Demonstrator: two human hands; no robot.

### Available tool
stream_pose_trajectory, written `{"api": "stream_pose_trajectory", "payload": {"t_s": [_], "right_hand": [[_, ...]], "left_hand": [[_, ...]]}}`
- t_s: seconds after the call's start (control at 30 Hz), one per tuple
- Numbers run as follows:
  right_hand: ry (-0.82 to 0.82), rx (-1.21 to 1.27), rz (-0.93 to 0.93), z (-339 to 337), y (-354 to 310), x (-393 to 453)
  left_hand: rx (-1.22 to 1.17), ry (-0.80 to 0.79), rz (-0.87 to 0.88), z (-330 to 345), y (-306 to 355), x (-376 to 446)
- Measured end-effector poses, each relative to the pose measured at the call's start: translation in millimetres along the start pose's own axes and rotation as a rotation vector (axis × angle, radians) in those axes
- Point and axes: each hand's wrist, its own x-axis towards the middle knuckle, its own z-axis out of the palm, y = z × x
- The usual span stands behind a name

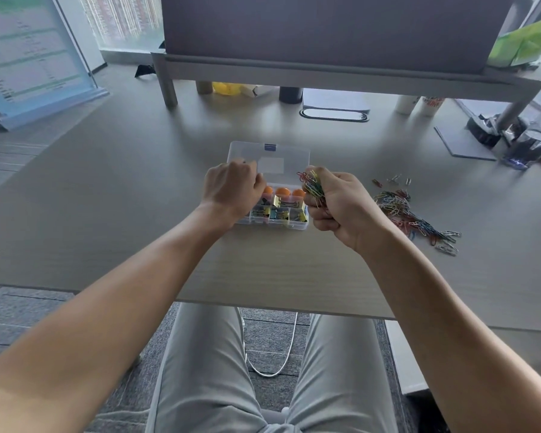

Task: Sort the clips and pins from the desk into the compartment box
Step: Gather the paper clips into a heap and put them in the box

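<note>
Above the box (297,227), the right hand (338,207) clenches a bunch of clips (313,187); the left hand (233,190) rests at the box's left side, fingers curled, grip unclear.

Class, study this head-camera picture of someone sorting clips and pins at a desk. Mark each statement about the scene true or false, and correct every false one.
1. The right hand grips a bunch of coloured wire paper clips. True.
2. The clear plastic compartment box has its lid shut. False: the transparent lid is folded open, away from the person.
3. A loose pile of coloured paper clips lies on the desk to the right of the box. True.
4. The orange round-headed pins lie scattered on the grey desk top. False: they sit in the box's far row.
5. The left hand hangs below the desk. False: it is at the box's left end.
</note>
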Motion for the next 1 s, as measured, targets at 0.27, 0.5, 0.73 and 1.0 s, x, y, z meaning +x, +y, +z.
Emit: {"api": "stream_pose_trajectory", "payload": {"t_s": [0.27, 0.5, 0.73, 1.0], "right_hand": [[-0.006, 0.016, 0.01, 8, 1, 3], [-0.012, -0.013, 0.019, 26, -1, 9], [-0.037, -0.092, 0.018, 57, -1, 20], [0.004, -0.357, 0.019, 78, -4, 57]], "left_hand": [[-0.017, 0.041, 0.011, -6, -4, -2], [-0.075, 0.086, -0.102, -12, -32, -5], [-0.117, -0.037, -0.336, -5, -77, -16], [0.014, -0.404, -0.367, 11, -96, -24]]}}
